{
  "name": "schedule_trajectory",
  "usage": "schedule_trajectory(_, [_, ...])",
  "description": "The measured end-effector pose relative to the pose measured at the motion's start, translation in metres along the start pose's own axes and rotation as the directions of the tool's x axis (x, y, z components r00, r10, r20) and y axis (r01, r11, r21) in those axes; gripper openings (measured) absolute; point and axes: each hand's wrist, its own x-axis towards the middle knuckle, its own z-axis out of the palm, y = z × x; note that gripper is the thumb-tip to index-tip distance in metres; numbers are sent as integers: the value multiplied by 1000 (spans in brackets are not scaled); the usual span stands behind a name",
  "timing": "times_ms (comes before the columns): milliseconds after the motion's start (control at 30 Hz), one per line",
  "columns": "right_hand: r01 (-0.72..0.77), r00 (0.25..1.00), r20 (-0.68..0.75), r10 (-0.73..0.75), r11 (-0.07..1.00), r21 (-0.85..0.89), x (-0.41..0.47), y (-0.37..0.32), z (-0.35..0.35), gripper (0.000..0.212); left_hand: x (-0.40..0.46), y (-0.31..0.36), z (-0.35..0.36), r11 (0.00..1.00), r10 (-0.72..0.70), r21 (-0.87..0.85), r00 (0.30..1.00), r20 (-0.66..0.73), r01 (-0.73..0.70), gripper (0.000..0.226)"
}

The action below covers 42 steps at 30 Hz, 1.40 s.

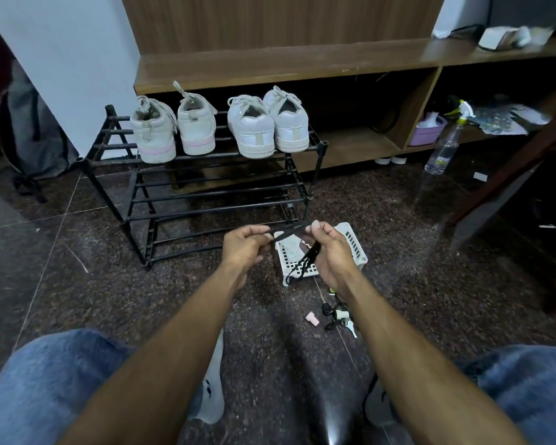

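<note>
Pinching a flat black woven lace [289,229] taut between left hand [243,247] and right hand [331,252], fingers of both clamped on it, loose loops dangling under the right fingers. Directly below: slotted white plastic basket [355,248]. Beyond the fingertips, black tubular rack [206,200] with scuffed white sneakers [219,126]. Keys [337,313] by the right wrist.

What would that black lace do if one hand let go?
Probably flop down: the black lace droops in loose loops below the right hand. It looks light, since the left hand pinches it with just fingertips.
</note>
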Motion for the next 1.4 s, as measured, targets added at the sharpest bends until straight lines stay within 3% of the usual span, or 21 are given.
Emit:
schedule_trajectory(133, [-21, 1000, 9, 19, 963, 267, 4, -3, 8, 24, -7, -21, 17, 998, -62, -26, 998, 22, 63, 11])
schedule_trajectory(267, [-47, 998, -11, 56, 909, 414, 9, -2, 15, 29, -12, -34, 28, 980, -151, -121, 987, 63, 157, 12])
schedule_trajectory(467, [-41, 990, -101, 101, 879, 475, 21, 3, 16, 35, -13, -39, 38, 885, -281, -277, 903, 326, 375, 15])
schedule_trajectory(700, [-33, 967, -206, 150, 874, 484, 49, 17, -1, 37, 2, -54, 47, 848, -365, -223, 836, 410, 480, 13])
schedule_trajectory(800, [-53, 948, -265, 176, 908, 416, 68, 28, -16, 32, 20, -68, 56, 852, -416, -156, 827, 378, 500, 15])
schedule_trajectory(933, [-144, 908, -352, 227, 959, 246, 97, 42, -43, 29, 55, -91, 71, 902, -431, 67, 877, 214, 427, 12])
schedule_trajectory(1033, [-180, 883, -402, 240, 967, 180, 128, 50, -75, 28, 88, -109, 77, 901, -326, 322, 944, 56, 292, 16])
schedule_trajectory(1133, [-205, 868, -437, 237, 971, 121, 165, 58, -110, 23, 119, -122, 76, 810, -236, 548, 972, -19, 207, 35])
schedule_trajectory(1233, [-222, 849, -483, 216, 974, 45, 204, 64, -139, 19, 148, -134, 80, 736, -271, 625, 959, -80, 259, 47])
schedule_trajectory(1400, [-222, 863, -499, 85, 949, -222, 265, 69, -170, 14, 184, -160, 95, 712, -278, 657, 959, -61, 248, 37])
